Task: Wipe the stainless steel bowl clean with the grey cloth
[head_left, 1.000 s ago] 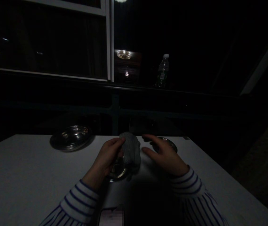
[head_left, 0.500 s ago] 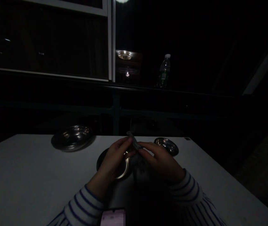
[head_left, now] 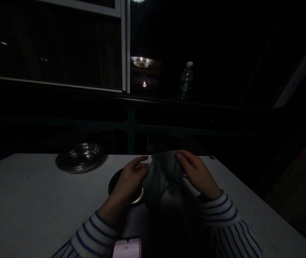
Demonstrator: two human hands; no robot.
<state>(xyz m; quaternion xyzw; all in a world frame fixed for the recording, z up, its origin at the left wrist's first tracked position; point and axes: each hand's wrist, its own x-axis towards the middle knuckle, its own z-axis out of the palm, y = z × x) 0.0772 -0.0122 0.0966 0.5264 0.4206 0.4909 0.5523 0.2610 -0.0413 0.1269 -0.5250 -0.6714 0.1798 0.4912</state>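
A dark grey cloth [head_left: 159, 173] hangs stretched between my two hands above the table. My right hand [head_left: 194, 172] pinches its upper right corner between thumb and fingers. The cloth's left edge is gripped by my left hand [head_left: 131, 175], whose index finger reaches out toward the far side. Below my left hand, a metal bowl [head_left: 139, 199] stands on the table, partly covered by the hand and wrist. Behind the cloth and my right hand a second small metal dish [head_left: 182, 172] is almost wholly hidden.
Several stacked steel plates [head_left: 79, 159] sit at the far left of the white table [head_left: 29, 204]. A phone [head_left: 127, 248] with a lit screen lies near me. Beyond the table, a plastic bottle [head_left: 186, 80] stands on the dark window ledge. The scene is dim.
My hands have moved apart, the right one going right. The cloth, bunched between my fingers before, is now spread open and covers much of the small dish.
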